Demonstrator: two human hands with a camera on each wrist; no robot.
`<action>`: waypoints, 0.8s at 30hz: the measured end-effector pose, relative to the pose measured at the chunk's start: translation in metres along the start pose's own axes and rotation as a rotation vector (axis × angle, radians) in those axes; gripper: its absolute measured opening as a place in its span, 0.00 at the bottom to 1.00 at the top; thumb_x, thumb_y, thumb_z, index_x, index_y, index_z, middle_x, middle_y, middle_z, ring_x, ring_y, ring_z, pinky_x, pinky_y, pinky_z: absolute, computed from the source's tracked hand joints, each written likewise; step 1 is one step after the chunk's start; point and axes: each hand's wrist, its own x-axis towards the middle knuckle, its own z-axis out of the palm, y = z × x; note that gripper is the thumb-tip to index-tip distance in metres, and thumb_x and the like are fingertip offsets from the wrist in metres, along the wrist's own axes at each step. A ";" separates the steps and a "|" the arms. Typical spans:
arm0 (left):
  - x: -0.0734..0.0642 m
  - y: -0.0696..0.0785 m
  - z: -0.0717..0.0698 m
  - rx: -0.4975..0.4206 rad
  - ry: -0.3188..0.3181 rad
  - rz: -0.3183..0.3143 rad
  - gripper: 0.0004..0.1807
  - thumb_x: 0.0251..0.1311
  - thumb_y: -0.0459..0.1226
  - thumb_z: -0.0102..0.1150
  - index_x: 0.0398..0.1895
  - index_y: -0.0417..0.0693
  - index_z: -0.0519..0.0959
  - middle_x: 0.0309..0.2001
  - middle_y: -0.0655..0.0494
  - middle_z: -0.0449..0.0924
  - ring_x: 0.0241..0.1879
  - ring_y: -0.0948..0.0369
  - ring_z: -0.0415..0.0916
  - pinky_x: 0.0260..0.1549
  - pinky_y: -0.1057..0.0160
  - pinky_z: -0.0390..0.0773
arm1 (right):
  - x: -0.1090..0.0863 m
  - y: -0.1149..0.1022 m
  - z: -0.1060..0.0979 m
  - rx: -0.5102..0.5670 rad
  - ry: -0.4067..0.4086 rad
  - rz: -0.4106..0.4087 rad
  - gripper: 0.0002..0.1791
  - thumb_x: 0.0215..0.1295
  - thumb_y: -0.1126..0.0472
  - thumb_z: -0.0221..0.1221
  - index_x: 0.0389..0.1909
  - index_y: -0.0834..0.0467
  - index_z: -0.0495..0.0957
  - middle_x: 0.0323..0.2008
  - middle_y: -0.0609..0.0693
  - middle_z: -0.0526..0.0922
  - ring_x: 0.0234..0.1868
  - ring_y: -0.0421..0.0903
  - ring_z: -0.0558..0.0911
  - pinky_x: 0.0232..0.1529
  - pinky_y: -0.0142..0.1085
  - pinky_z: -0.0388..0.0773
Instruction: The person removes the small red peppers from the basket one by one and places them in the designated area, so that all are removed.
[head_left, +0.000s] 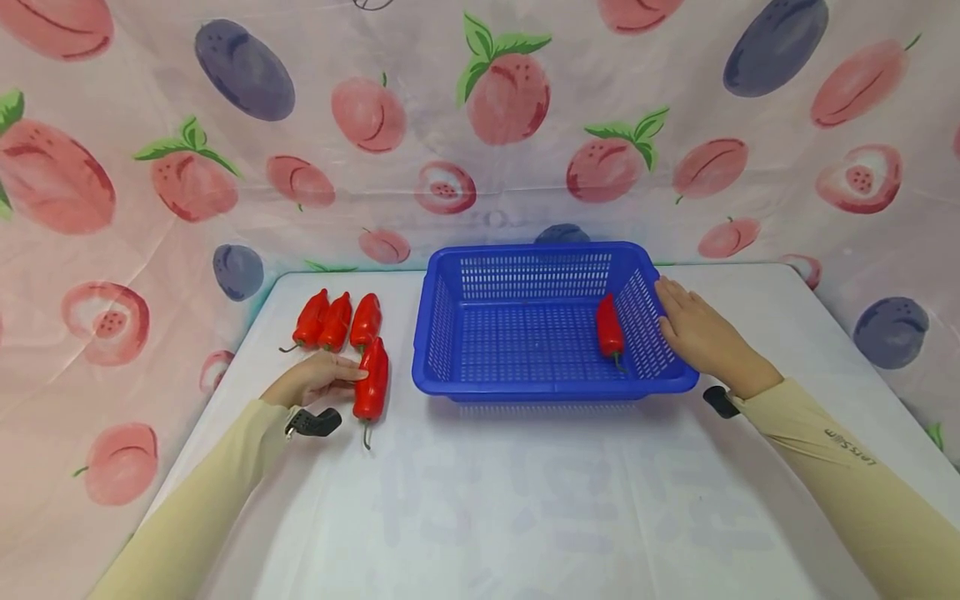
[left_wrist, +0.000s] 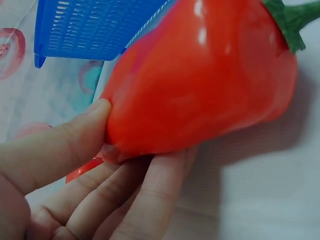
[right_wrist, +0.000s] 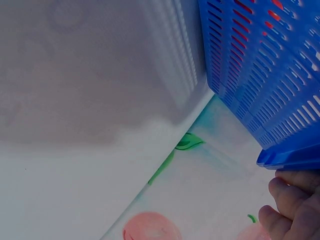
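My left hand (head_left: 313, 377) pinches a red pepper (head_left: 372, 385) between thumb and fingers, its green stem pointing towards me. In the left wrist view the thumb lies on one side of this glossy pepper (left_wrist: 200, 80), the fingers beneath it. A blue perforated basket (head_left: 525, 388) stands at the table's middle, with one red pepper (head_left: 609, 329) inside near its right wall. My right hand (head_left: 701, 333) rests at the basket's right rim, fingers extended. The right wrist view shows its fingers (right_wrist: 290, 200) at the basket rim (right_wrist: 287, 161).
Three more red peppers (head_left: 335, 322) lie in a row just beyond my left hand, left of the basket. The white table (head_left: 525, 500) stretches in front. Behind it hangs a pink fruit-print cloth (head_left: 420, 200), which also runs along both sides.
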 end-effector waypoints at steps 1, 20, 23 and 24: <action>-0.001 0.000 0.001 0.000 -0.004 0.002 0.27 0.63 0.40 0.58 0.59 0.30 0.70 0.38 0.59 0.82 0.35 0.65 0.79 0.43 0.68 0.82 | 0.000 0.000 0.000 0.002 -0.001 0.001 0.32 0.72 0.61 0.39 0.69 0.74 0.45 0.70 0.72 0.49 0.71 0.66 0.49 0.71 0.60 0.45; -0.018 -0.012 0.001 0.044 0.011 -0.027 0.27 0.62 0.41 0.59 0.57 0.29 0.72 0.31 0.62 0.83 0.32 0.66 0.78 0.37 0.73 0.81 | -0.002 -0.002 -0.003 -0.001 -0.011 0.010 0.32 0.72 0.61 0.39 0.69 0.75 0.44 0.70 0.73 0.48 0.71 0.67 0.49 0.71 0.60 0.45; -0.019 -0.014 0.002 0.051 0.022 -0.042 0.25 0.61 0.42 0.60 0.55 0.31 0.74 0.29 0.62 0.83 0.31 0.66 0.78 0.36 0.74 0.80 | -0.001 -0.002 -0.003 -0.002 -0.009 0.008 0.32 0.72 0.61 0.39 0.69 0.75 0.44 0.70 0.72 0.49 0.71 0.67 0.49 0.71 0.60 0.45; -0.019 -0.015 0.002 0.056 0.023 -0.047 0.25 0.61 0.42 0.60 0.54 0.31 0.74 0.29 0.62 0.83 0.31 0.66 0.79 0.36 0.74 0.80 | -0.001 -0.002 -0.003 -0.002 -0.009 0.007 0.32 0.72 0.61 0.39 0.69 0.75 0.44 0.70 0.72 0.49 0.71 0.67 0.49 0.71 0.60 0.45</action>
